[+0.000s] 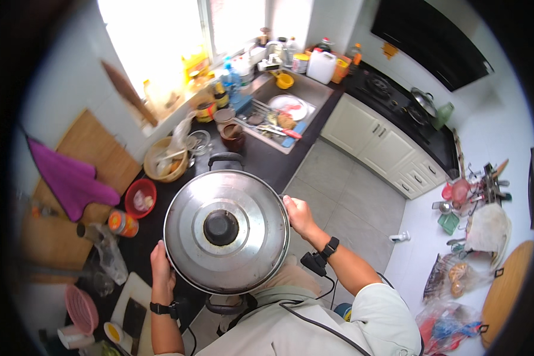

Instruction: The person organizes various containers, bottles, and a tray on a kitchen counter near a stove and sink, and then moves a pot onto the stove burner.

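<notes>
Between my two hands is a large round steel pot, its domed metal lid (pixel 187 209) on top and a black knob (pixel 221 227) at the middle. My left hand (pixel 162 267) grips the pot at its left edge, fingers partly hidden beneath the rim. On the right edge, my right hand (pixel 299 216) is closed on the pot's side. Two black loop handles show, one at the far side (pixel 226 157) and one at the near side (pixel 224 307), with neither hand on them. The pot's body is hidden under the lid.
A sink (pixel 322 91) holds dishes and utensils. Beside the pot stand a brown jar (pixel 232 138), a yellow basket (pixel 149 156), a red bowl (pixel 129 198) and an orange-labelled jar (pixel 123 223). A cleaver lies on a white cutting board (pixel 139 285). A stove (pixel 382 91) stands at the far right.
</notes>
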Demonstrator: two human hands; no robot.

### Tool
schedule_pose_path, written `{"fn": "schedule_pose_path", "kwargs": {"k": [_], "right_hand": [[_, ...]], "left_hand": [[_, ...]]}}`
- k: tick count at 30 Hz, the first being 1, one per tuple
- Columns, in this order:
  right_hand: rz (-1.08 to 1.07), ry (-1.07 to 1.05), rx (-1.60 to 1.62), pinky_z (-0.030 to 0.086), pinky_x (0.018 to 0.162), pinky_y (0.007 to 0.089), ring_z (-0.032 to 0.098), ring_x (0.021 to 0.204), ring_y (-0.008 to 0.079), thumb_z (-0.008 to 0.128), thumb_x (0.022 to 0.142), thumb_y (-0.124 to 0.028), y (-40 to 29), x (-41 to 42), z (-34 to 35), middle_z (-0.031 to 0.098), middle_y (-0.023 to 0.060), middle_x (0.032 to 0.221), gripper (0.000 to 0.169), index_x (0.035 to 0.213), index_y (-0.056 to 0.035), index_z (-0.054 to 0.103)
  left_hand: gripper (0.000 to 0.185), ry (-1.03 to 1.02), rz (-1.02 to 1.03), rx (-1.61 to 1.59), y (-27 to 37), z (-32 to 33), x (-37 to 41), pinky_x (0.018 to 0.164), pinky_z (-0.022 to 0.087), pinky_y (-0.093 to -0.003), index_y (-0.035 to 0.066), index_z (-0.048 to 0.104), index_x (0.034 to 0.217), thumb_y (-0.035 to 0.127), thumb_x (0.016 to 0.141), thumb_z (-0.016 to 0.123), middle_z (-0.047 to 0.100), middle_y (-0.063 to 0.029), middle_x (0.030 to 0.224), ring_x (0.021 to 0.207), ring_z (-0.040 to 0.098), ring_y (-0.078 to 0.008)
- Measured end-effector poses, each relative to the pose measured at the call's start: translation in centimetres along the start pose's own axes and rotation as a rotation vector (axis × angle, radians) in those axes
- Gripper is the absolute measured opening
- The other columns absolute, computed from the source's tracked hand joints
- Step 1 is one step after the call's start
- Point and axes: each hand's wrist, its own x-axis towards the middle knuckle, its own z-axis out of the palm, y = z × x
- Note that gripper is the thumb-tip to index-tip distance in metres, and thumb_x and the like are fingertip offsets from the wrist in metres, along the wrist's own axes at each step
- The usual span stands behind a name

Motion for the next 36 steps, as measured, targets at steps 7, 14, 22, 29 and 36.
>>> {"fn": "schedule_pose_path", "kwargs": {"k": [7, 14, 22, 29, 36], "right_hand": [[0.037, 0.161, 0.037, 0.036, 0.044, 0.0269, 0.044, 0.044, 0.009, 0.044, 0.09, -0.037, 2.6, -0.2, -9.9, 0.045, 0.0011, 0.049, 0.043, 0.064, -0.0037, 0.05], [0.044, 0.325, 0.035, 0.036, 0.042, 0.0256, 0.045, 0.043, 0.009, 0.045, 0.09, -0.04, 3.9, 0.8, -19.5, 0.045, 0.0007, 0.049, 0.045, 0.065, -0.0031, 0.05], [0.082, 0.519, 0.071, 0.033, 0.041, 0.0246, 0.042, 0.044, 0.0077, 0.047, 0.089, -0.043, 3.2, 5.1, -30.0, 0.043, -0.0013, 0.05, 0.046, 0.065, -0.0039, 0.049], [0.062, 0.667, 0.055, 0.034, 0.044, 0.0265, 0.041, 0.048, 0.0084, 0.045, 0.09, -0.039, 3.0, 12.2, -40.0, 0.043, -0.001, 0.053, 0.045, 0.065, -0.0031, 0.049], [0.066, 0.809, 0.021, 0.035, 0.047, 0.0268, 0.042, 0.051, 0.009, 0.042, 0.092, -0.037, 1.3, 21.1, -50.9, 0.047, 0.0004, 0.057, 0.046, 0.068, -0.0002, 0.054]], "left_hand": [[0.035, -0.279, -0.084, 0.033, -2.8, 8.4, 2.3, 0.074, 0.05, -0.0304, 0.0, 0.056, 0.104, 0.029, 0.096, 0.037, 0.063, -0.0095, 0.096, 0.082, 0.061, -0.0178], [0.033, -0.334, -0.143, 0.102, -4.2, 20.9, 3.8, 0.054, 0.044, -0.0246, 0.003, 0.059, 0.088, 0.027, 0.096, 0.036, 0.06, -0.002, 0.075, 0.059, 0.053, -0.0099], [0.032, -0.55, -0.186, 0.201, -5.4, 35.6, 10.1, 0.075, 0.048, -0.0303, -0.002, 0.057, 0.101, 0.023, 0.095, 0.038, 0.063, -0.0095, 0.095, 0.085, 0.06, -0.0172], [0.03, -0.647, -0.2, 0.257, -5.7, 51.7, 15.8, 0.071, 0.048, -0.0284, -0.003, 0.056, 0.103, 0.021, 0.095, 0.04, 0.063, -0.0092, 0.093, 0.08, 0.061, -0.0169], [0.028, -0.721, -0.176, 0.29, -5.6, 69.7, 20.8, 0.053, 0.04, -0.0251, 0.002, 0.055, 0.092, 0.026, 0.095, 0.04, 0.055, -0.0025, 0.073, 0.059, 0.05, -0.0114]]}}
